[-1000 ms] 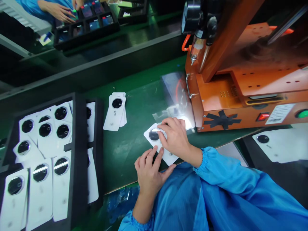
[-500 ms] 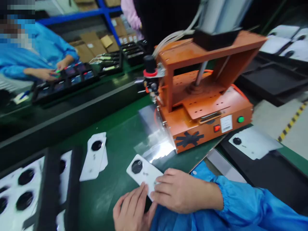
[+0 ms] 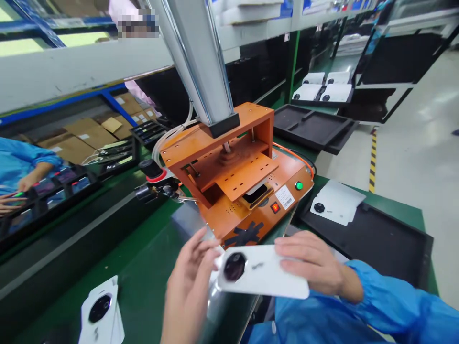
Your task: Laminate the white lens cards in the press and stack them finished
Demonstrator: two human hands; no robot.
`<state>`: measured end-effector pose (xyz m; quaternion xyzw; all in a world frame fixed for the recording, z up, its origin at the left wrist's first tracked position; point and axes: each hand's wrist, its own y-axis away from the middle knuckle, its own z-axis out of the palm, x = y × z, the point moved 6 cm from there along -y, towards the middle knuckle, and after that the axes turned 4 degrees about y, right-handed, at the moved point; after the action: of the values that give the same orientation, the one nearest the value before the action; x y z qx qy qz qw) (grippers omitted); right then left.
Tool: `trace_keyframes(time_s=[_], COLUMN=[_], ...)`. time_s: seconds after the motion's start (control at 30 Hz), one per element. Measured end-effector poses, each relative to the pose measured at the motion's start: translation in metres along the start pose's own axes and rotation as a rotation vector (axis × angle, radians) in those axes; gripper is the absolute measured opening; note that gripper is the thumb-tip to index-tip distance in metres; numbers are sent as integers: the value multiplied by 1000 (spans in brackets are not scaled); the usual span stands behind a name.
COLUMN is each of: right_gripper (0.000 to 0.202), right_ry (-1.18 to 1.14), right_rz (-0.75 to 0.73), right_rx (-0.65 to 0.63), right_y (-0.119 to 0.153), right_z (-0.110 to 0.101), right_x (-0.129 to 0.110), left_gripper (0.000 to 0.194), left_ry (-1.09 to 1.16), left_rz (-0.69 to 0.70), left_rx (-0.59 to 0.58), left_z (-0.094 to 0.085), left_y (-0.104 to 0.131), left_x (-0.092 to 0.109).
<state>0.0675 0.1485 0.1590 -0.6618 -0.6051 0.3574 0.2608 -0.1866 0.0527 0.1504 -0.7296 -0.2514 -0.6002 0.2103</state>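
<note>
My right hand [image 3: 311, 260] grips a white phone back cover [image 3: 263, 272] by its plain end, above the bench's front edge. The cover has a round black camera window at its left end. My left hand [image 3: 190, 286] is beside that window end, fingers stretched and apart, slightly blurred; whether the fingertips touch the cover I cannot tell. Just beyond the hands stands an orange press machine [image 3: 233, 191] with a green button and a lit red switch. Several similar covers [image 3: 100, 313] lie in a small stack at the lower left.
Right of the press, more white covers [image 3: 335, 203] lie on a black tray [image 3: 380, 239]. Further back are stacked black trays [image 3: 304, 124]. A black pressure regulator [image 3: 150, 177] juts from the press's left side. A co-worker's hand [image 3: 34, 179] works at the far left.
The phone back cover has been lifted off the bench in my right hand. My left hand has come away from its edge. The view has swung to the right.
</note>
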Motion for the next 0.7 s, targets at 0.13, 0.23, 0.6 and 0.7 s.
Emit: trace_keyframes(time_s=[0.13, 0.23, 0.6, 0.7], right_gripper=[36, 44, 29, 31], right_ry=[314, 434, 333, 267], right_rz=[80, 114, 276, 204], right_rx=[31, 70, 100, -44], right_y=[36, 49, -7, -37], right_z=[-46, -55, 6, 33], right_x=[22, 35, 135, 149], left_gripper=[71, 57, 90, 67], left_ry=[468, 627, 516, 193], left_rz=[-216, -120, -34, -19], left_rx=[-264, -232, -15, 53], left_z=[85, 124, 125, 81], left_y=[-61, -98, -41, 30], left_x=[12, 25, 10, -28])
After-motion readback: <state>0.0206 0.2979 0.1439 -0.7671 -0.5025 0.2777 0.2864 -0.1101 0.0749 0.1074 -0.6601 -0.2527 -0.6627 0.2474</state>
